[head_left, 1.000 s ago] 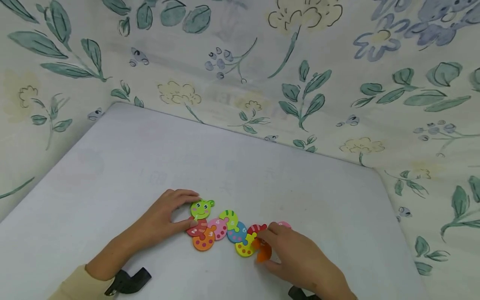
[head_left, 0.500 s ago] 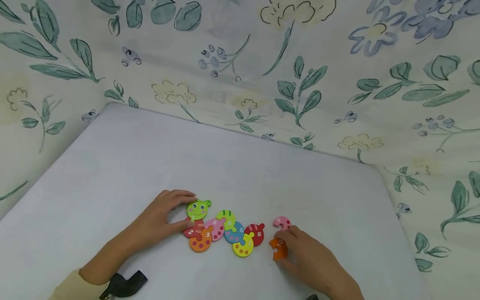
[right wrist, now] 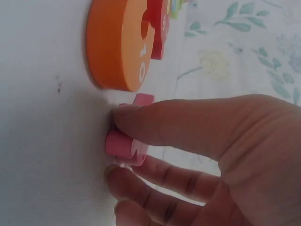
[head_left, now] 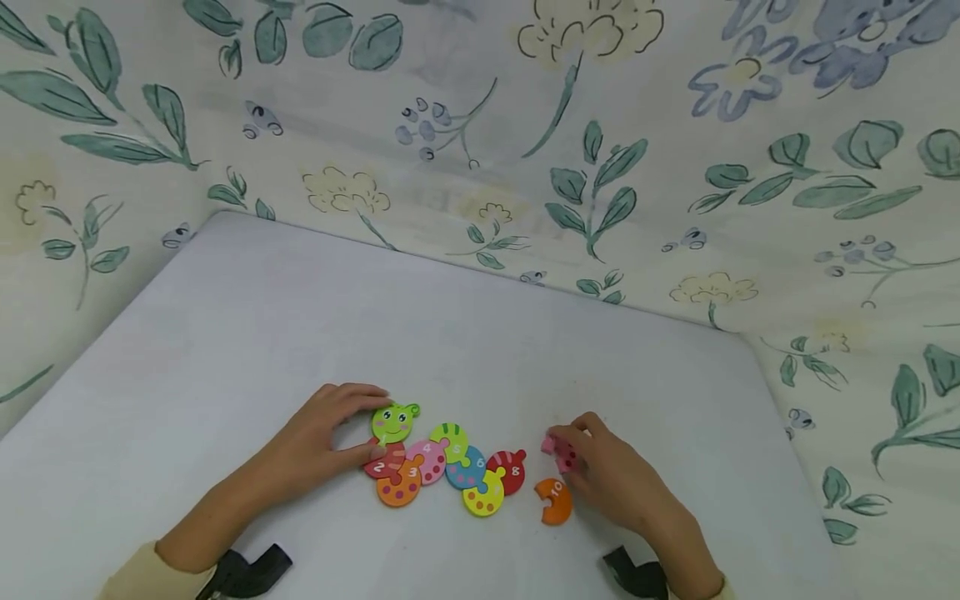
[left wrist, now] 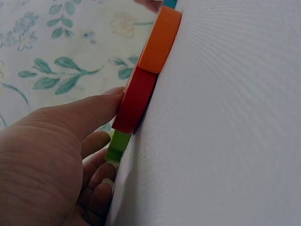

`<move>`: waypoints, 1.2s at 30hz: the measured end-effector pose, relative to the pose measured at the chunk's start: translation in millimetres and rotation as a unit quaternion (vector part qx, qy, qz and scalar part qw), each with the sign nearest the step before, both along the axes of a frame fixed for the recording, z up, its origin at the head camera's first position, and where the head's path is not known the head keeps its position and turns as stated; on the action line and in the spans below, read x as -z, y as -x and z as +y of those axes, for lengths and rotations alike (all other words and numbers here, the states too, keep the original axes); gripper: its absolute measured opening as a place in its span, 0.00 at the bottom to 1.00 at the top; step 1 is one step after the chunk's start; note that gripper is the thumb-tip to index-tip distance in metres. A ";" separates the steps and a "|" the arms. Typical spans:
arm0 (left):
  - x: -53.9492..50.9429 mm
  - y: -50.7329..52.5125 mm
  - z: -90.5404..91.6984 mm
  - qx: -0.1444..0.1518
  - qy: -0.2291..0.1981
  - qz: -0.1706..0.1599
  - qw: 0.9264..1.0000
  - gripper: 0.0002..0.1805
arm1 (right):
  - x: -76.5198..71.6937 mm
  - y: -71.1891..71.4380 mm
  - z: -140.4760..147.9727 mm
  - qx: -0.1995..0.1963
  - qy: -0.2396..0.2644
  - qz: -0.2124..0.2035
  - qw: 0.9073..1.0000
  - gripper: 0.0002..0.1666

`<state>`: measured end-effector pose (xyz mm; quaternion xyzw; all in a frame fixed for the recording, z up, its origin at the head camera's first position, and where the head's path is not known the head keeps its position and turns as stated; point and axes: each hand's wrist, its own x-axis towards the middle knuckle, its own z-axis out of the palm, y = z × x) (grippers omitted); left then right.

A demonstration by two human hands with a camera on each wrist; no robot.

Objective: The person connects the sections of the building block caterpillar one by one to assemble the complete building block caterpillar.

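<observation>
A joined caterpillar number puzzle (head_left: 426, 462) lies on the white table, from a green smiling head (head_left: 392, 422) through to a red piece (head_left: 507, 472) marked 8. My left hand (head_left: 330, 429) holds its head end, thumb on the red 2 piece (left wrist: 136, 99) and fingers by the green head. To the right, my right hand (head_left: 611, 475) pinches a pink puzzle piece (right wrist: 123, 143) between thumb and fingers, which partly cover it. An orange piece (head_left: 553, 502) marked 10 lies loose on the table, between the red 8 piece and my right hand.
The white tabletop (head_left: 420, 333) runs back to a curtain-like floral backdrop (head_left: 450, 133) with leaves and flowers. Black straps or mounts sit at both wrists, the left one (head_left: 247, 571) and the right one (head_left: 633, 573).
My right hand has carried the orange 10 piece rightward away from the red 8 piece, let it go, and taken the pink piece. My left hand stays at the head end.
</observation>
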<state>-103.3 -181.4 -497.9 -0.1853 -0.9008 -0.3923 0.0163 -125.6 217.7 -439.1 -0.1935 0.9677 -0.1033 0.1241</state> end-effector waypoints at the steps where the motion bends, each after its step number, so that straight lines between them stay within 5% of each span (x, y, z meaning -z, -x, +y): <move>1: 0.2 0.2 -0.1 0.000 0.000 0.000 1.000 0.33 | 0.3 1.6 -0.2 0.002 0.008 -0.003 1.000 0.31; 10: 0.1 0.7 -0.8 0.000 0.001 0.007 1.000 0.33 | -3.8 6.6 -14.1 -0.043 0.077 -0.013 0.996 0.33; 17: -0.3 0.7 1.6 0.006 -0.005 0.013 1.000 0.31 | -5.5 4.4 -24.0 -0.086 0.050 -0.022 0.995 0.29; 30: 0.8 1.1 0.5 -0.003 0.003 -0.001 1.000 0.33 | 2.0 4.1 -32.4 -0.073 0.038 -0.014 0.996 0.30; 36: -0.1 0.1 1.0 -0.003 0.001 -0.003 1.000 0.32 | -0.1 5.7 -29.6 -0.057 0.044 -0.046 0.996 0.36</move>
